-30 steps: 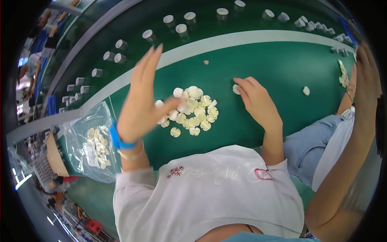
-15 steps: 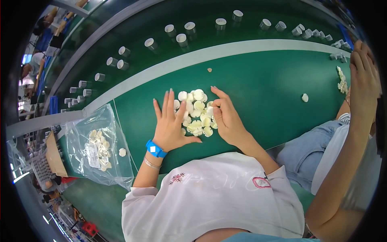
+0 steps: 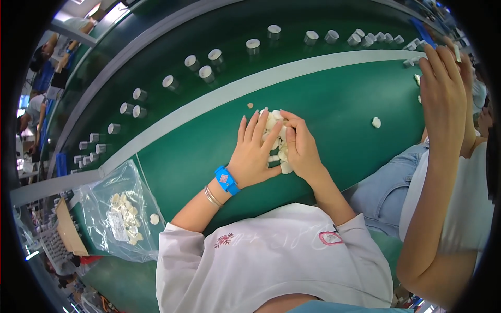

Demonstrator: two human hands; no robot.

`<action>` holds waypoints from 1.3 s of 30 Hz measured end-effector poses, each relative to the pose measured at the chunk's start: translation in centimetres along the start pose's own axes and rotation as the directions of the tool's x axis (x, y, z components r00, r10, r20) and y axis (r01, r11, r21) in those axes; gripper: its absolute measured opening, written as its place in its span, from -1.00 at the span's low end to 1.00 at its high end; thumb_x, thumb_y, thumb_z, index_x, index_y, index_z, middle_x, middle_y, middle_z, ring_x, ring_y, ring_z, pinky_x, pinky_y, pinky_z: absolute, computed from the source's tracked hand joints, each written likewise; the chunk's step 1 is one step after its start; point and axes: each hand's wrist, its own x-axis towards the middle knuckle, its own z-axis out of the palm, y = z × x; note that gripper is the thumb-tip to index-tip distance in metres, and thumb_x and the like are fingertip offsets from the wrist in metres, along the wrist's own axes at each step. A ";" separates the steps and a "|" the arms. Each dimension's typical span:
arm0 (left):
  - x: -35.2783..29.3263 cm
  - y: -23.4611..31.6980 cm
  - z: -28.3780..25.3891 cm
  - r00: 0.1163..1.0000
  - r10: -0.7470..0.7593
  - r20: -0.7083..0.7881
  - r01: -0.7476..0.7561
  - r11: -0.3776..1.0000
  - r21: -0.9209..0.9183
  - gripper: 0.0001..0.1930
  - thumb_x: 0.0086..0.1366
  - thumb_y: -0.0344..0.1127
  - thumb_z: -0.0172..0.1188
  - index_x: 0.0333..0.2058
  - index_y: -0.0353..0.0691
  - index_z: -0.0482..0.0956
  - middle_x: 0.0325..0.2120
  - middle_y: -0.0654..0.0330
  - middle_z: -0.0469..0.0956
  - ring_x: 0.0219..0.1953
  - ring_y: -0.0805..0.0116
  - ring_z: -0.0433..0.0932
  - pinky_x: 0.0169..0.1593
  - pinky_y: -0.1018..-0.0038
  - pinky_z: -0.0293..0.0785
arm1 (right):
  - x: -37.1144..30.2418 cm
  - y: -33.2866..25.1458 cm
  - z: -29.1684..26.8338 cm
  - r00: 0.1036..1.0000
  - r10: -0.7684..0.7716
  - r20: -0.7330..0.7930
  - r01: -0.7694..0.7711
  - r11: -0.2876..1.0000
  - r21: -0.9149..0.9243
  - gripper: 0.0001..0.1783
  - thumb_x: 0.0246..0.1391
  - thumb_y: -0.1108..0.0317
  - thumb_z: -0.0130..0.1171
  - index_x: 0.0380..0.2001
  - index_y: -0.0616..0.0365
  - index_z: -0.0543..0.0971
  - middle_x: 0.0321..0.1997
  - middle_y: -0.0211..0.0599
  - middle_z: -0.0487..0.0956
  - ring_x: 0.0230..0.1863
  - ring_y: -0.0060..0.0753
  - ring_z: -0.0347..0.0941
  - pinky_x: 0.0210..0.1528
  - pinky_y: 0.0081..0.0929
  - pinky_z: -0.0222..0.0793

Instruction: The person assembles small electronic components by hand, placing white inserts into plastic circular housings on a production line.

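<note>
A heap of small cream-white scalloped discs [image 3: 282, 151] lies on the green work surface, squeezed between my two hands. My left hand [image 3: 254, 152], with a blue band on its wrist, lies along the heap's left side, fingers stretched out and its fingertips over the discs. On the other side my right hand [image 3: 303, 148] presses against the heap, its fingers loosely curved and the index finger reaching over the far end. Neither hand clasps a single disc that I can see. The palms and fingers hide part of the heap.
Several small silvery cups [image 3: 215, 56] stand in a row beyond the pale rail [image 3: 209, 107]. A clear plastic bag [image 3: 94, 219] holding more discs lies at left, a single disc [image 3: 154, 218] beside it. Another disc [image 3: 376, 122] lies at right, near a co-worker's raised arm [image 3: 443, 104].
My hands have drawn closer together, pushing the spread discs into a narrower heap. My left hand moved right, over the discs. The view has shifted, and the co-worker's hands have moved.
</note>
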 end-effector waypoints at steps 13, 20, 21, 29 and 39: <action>2.4 -3.8 -1.8 0.913 -0.114 -0.393 0.061 0.988 -0.145 -0.88 0.03 -0.57 0.17 -0.40 -0.32 0.48 -0.36 0.08 0.43 -0.33 0.14 0.43 -0.27 0.41 0.38 | 1.2 0.3 -2.5 0.993 0.005 -0.119 -0.004 1.000 0.011 -0.87 0.20 0.41 -0.20 -0.28 0.23 0.33 0.01 -0.14 0.41 -0.06 -0.34 0.35 -0.03 -0.52 0.24; 5.4 -5.9 -0.3 0.946 -0.117 -0.304 0.092 0.991 -0.094 -0.88 -0.02 -0.50 0.21 -0.45 -0.30 0.48 -0.43 0.09 0.39 -0.31 0.09 0.37 -0.24 0.33 0.35 | 3.0 -1.2 -4.9 0.983 -0.022 -0.181 0.030 0.999 0.040 -0.85 0.22 0.41 -0.24 -0.31 0.22 0.34 -0.04 -0.20 0.43 -0.13 -0.47 0.32 -0.08 -0.60 0.21; 5.3 -6.0 -0.1 0.946 -0.125 -0.300 0.102 0.991 -0.089 -0.88 -0.02 -0.50 0.21 -0.45 -0.30 0.48 -0.43 0.09 0.39 -0.31 0.09 0.37 -0.24 0.33 0.35 | 3.3 -0.8 -4.8 0.980 -0.040 -0.195 0.049 0.998 0.042 -0.84 0.22 0.40 -0.24 -0.31 0.22 0.34 -0.04 -0.20 0.42 -0.14 -0.48 0.32 -0.08 -0.60 0.21; 3.6 -5.1 -0.6 0.952 -0.131 -0.277 0.158 0.985 0.075 -0.87 0.04 -0.55 0.11 -0.40 -0.32 0.38 -0.42 0.06 0.38 -0.31 0.07 0.37 -0.25 0.30 0.34 | 3.6 0.7 -4.1 0.985 -0.028 -0.170 0.048 0.992 0.114 -0.81 0.24 0.35 -0.23 -0.30 0.22 0.35 -0.04 -0.22 0.42 -0.13 -0.52 0.31 -0.06 -0.61 0.20; -22.2 5.4 -10.0 0.304 -0.594 0.745 0.948 0.108 -0.301 -0.91 0.15 -0.44 0.09 -0.40 -0.30 0.54 -0.68 0.30 0.41 -0.64 0.56 0.34 -0.55 0.60 0.28 | 3.7 0.2 -5.6 0.973 0.143 -0.180 -0.107 0.974 0.198 -0.78 0.21 0.39 -0.13 -0.14 0.25 0.37 -0.29 -0.34 0.46 -0.39 -0.60 0.34 -0.27 -0.70 0.29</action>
